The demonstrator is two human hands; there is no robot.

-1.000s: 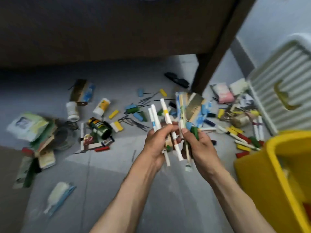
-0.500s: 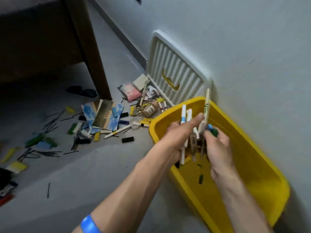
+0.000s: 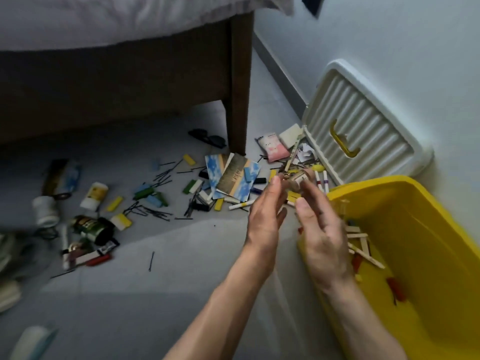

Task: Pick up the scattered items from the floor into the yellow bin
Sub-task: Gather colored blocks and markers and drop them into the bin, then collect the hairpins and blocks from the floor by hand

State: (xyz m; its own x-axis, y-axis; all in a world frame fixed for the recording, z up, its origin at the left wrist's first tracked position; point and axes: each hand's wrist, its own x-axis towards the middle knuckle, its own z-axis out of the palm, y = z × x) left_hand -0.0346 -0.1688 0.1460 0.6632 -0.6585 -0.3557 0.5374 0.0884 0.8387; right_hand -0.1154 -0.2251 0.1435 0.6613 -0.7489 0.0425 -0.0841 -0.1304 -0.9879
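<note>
Both hands empty, fingers straight and relaxed. Left hand (image 3: pixel 265 214) and right hand (image 3: pixel 318 232) hover side by side at the near-left rim of the rectangular yellow plastic bin (image 3: pixel 431 255), which sits at 4 o'clock against the wall. Flat wooden craft sticks (image 3: pixel 359 242) and a few small red pieces already lie inside it.

Scattered items remain on the grey floor (image 3: pixel 181 255), from 9 to 1 o'clock of the hands:
- fan of blue-and-gold printed cards (image 3: pixel 231 175) at 11 o'clock, just beyond the fingertips;
- thin white marker pen (image 3: pixel 241 205) at 10 o'clock, near the left hand;
- loose black hairpins (image 3: pixel 153 213) farther left;
- dark green cylindrical tin (image 3: pixel 89 227) and white plastic bottle (image 3: pixel 45 210) at 9 o'clock, well apart from the bin.

Handling, as judged: cards light, stiff, slick; likely best squared into a stack and pinched at the edges. Hairpins thin and springy, easier swept into a bunch than picked singly. Tin probably heaviest; wrap fingers round its body. Pen rolls; pinch mid-barrel.

Ribbed white lid (image 3: pixel 363 131) with yellow handle leans on the wall at 1 o'clock.
</note>
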